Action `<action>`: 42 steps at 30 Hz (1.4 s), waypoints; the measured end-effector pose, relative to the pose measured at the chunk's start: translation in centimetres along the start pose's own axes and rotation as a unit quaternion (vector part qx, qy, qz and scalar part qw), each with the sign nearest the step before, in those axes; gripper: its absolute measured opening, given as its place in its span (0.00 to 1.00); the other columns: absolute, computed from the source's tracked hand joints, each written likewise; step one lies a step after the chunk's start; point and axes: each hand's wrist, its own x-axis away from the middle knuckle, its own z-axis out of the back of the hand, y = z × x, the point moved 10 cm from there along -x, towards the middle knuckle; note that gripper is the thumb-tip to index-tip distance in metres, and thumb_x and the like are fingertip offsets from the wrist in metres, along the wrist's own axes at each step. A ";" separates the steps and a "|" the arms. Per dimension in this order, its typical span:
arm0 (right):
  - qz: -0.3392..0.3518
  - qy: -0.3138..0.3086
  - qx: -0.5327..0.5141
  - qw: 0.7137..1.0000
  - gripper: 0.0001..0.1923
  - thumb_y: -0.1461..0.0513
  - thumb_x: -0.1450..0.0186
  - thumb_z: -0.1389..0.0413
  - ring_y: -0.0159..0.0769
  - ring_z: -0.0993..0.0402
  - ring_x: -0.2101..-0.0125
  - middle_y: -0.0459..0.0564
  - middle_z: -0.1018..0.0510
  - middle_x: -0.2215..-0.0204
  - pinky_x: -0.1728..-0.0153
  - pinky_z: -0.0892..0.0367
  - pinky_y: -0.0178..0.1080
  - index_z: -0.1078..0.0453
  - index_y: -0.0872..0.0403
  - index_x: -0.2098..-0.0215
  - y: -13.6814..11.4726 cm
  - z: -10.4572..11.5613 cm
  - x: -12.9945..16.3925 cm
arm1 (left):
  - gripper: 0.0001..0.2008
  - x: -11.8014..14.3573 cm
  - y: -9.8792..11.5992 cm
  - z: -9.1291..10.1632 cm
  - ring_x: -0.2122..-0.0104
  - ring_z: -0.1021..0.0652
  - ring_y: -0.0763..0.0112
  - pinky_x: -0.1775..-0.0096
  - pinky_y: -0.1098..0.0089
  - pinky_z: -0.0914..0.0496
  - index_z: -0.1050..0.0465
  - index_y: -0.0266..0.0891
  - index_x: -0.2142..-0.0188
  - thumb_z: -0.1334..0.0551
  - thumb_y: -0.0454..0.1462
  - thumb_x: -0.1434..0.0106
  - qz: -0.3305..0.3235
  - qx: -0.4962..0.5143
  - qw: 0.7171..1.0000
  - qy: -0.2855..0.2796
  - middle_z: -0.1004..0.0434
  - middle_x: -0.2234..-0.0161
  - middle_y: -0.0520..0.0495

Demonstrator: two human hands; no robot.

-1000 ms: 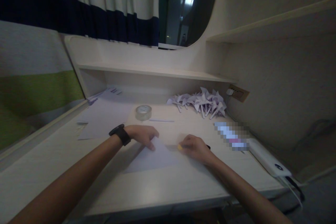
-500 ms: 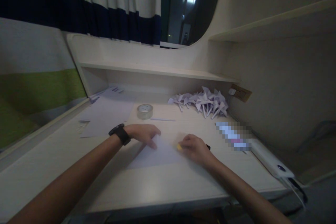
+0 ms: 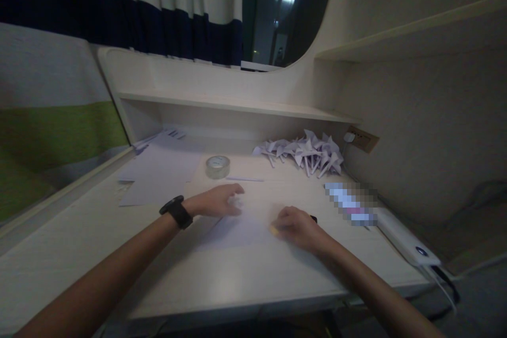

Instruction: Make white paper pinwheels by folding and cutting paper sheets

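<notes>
A white sheet of paper (image 3: 237, 233) lies on the desk between my hands. My left hand (image 3: 217, 200), with a black watch (image 3: 176, 212) on its wrist, is over the sheet's upper left edge. Its thumb and forefinger are apart; a blurred pale patch shows between them, and I cannot tell if it is paper. My right hand (image 3: 295, 227) is closed at the sheet's right edge around a small tool with a yellow end (image 3: 274, 229). A black end (image 3: 313, 219) shows behind that hand; the tool's kind is hidden by fingers and blur.
A roll of clear tape (image 3: 217, 168) and a thin white paper stick (image 3: 245, 179) lie beyond my hands. White paper sheets (image 3: 162, 163) are at the left. Several paper pinwheels (image 3: 312, 153) are heaped at the back right. A white power strip (image 3: 407, 237) lies along the right side.
My left hand has lifted slightly and shifted up and left, its fingers now blurred. My right hand has moved a little down with the yellow-ended tool.
</notes>
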 end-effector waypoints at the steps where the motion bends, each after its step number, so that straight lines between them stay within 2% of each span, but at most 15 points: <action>1: 0.002 -0.001 0.000 1.000 0.08 0.63 0.39 0.40 0.37 0.28 0.65 0.51 0.23 0.65 0.64 0.35 0.38 0.21 0.50 0.62 0.0 0.0 0.0 | 0.24 0.4 0.6 0.3 0.48 0.29 0.59 0.49 0.63 0.36 0.37 0.36 0.45 0.43 0.45 0.37 0.001 -0.013 0.999 0.050 0.32 0.45 0.38; 3: 0.003 -0.001 -0.001 1.000 0.08 0.64 0.39 0.40 0.38 0.28 0.65 0.51 0.23 0.65 0.63 0.35 0.39 0.21 0.50 0.62 -0.1 0.0 0.0 | 0.23 1.3 2.5 -0.7 0.41 0.36 0.60 0.42 0.59 0.42 0.40 0.37 0.41 0.49 0.45 0.32 -0.028 -0.039 0.995 0.086 0.36 0.40 0.39; 5: 0.001 0.000 -0.007 1.000 0.08 0.64 0.40 0.39 0.38 0.28 0.65 0.51 0.23 0.65 0.62 0.35 0.39 0.21 0.50 0.62 0.0 0.0 0.0 | 0.24 1.9 4.2 -3.2 0.36 0.44 0.58 0.39 0.54 0.48 0.43 0.42 0.38 0.54 0.47 0.29 -0.061 -0.076 0.994 0.058 0.44 0.35 0.43; 8: 0.001 0.001 -0.022 1.000 0.09 0.65 0.41 0.38 0.37 0.28 0.64 0.51 0.23 0.65 0.61 0.34 0.39 0.21 0.51 0.61 0.1 0.0 -0.2 | 0.25 2.4 4.4 -5.7 0.34 0.50 0.55 0.38 0.48 0.55 0.49 0.47 0.35 0.58 0.47 0.29 -0.054 -0.116 0.991 0.041 0.50 0.33 0.47; 10: 0.006 0.001 -0.028 1.000 0.09 0.65 0.41 0.38 0.37 0.27 0.64 0.50 0.22 0.65 0.61 0.34 0.40 0.21 0.51 0.62 0.0 -0.1 -0.3 | 0.25 2.5 4.0 -6.5 0.34 0.50 0.55 0.38 0.47 0.57 0.49 0.48 0.35 0.59 0.48 0.29 -0.048 -0.129 0.990 0.041 0.50 0.33 0.48; 15: 0.022 0.005 -0.032 0.999 0.07 0.65 0.39 0.40 0.36 0.28 0.65 0.51 0.22 0.66 0.62 0.34 0.39 0.21 0.52 0.63 -0.4 -0.1 -0.2 | 0.26 2.6 3.6 -6.6 0.34 0.50 0.55 0.37 0.49 0.57 0.49 0.49 0.35 0.59 0.49 0.29 -0.045 -0.142 0.987 0.052 0.52 0.33 0.47; 20: 0.016 0.016 -0.031 0.999 0.07 0.63 0.38 0.40 0.36 0.28 0.65 0.51 0.23 0.65 0.62 0.34 0.39 0.21 0.51 0.62 -0.2 0.0 0.4 | 0.26 2.6 3.6 -6.7 0.34 0.50 0.55 0.37 0.49 0.57 0.49 0.49 0.35 0.59 0.49 0.29 -0.048 -0.148 0.986 0.055 0.52 0.33 0.46; 37: -0.001 -0.003 -0.026 1.000 0.08 0.63 0.38 0.41 0.37 0.28 0.65 0.51 0.24 0.64 0.62 0.35 0.39 0.21 0.51 0.61 -0.4 0.8 2.1 | 0.26 2.6 3.6 -6.6 0.34 0.50 0.56 0.37 0.50 0.57 0.49 0.49 0.35 0.59 0.49 0.29 -0.043 -0.143 0.987 0.056 0.51 0.33 0.46; 42: -0.003 0.011 -0.022 1.000 0.07 0.62 0.37 0.42 0.37 0.29 0.64 0.51 0.24 0.65 0.62 0.35 0.39 0.22 0.51 0.62 -0.6 0.6 2.2 | 0.25 2.6 3.6 -6.6 0.34 0.50 0.56 0.37 0.50 0.57 0.48 0.49 0.35 0.58 0.49 0.29 -0.043 -0.144 0.987 0.058 0.52 0.33 0.47</action>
